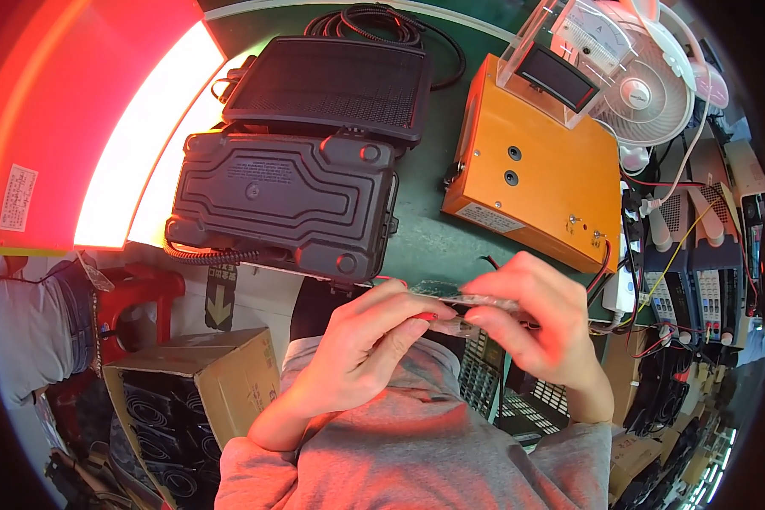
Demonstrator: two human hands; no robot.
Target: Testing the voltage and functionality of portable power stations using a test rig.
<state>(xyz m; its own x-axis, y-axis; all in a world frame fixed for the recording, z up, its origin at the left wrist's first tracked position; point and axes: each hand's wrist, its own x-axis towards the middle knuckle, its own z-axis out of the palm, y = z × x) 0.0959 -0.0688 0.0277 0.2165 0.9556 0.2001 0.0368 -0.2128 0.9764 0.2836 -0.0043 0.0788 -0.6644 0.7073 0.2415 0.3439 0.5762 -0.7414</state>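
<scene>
My left hand [367, 344] is closed, its thumb and fingers pinched together in front of my body. A small red piece [424, 316] shows at its thumb tip; its kind I cannot make out. Between my hands stretches a thin, crinkled piece of clear plastic [452, 326], shaped like a small bag. My right hand [531, 313] pinches the other side of this plastic between thumb and fingers. Both hands are raised at the near edge of the green bench. Fingers hide part of what they hold.
Beyond my left hand lie a black ribbed case [268, 191] and a black panel [331, 85] with coiled cable. An orange box [535, 170] with a meter stands right, near a fan [642, 93]. A cardboard box [238, 374] and red stool [144, 297] are lower left.
</scene>
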